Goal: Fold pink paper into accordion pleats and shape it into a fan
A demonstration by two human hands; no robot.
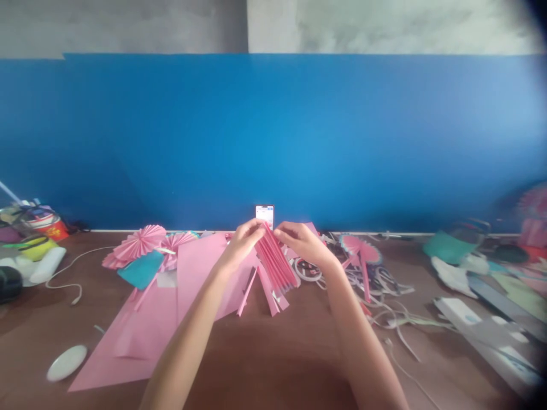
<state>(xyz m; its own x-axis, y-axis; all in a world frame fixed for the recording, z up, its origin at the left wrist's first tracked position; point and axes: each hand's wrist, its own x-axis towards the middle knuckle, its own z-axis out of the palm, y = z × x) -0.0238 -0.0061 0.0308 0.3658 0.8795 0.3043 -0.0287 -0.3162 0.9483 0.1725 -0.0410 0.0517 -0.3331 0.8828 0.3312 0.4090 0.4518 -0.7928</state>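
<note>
Between my hands hangs a pleated pink paper [277,262], its narrow folds running downward from my fingertips. My left hand [243,242] pinches its upper left edge. With fingers bent, my right hand [301,239] grips the top right of the same paper. Below it, folded pink paper strips [267,290] stand on the brown table [265,353]. Behind my hands a phone [265,213] with a lit screen leans upright. Large pink paper sheets [149,319] lie to the left of my left forearm.
Finished-looking pink paper fans [143,245] and a teal piece [141,270] lie at the left, another fan [361,253] at the right. White cables [384,296] tangle beside a power strip [482,336]. A white oval object [67,363] sits front left. A blue partition [273,136] stands behind.
</note>
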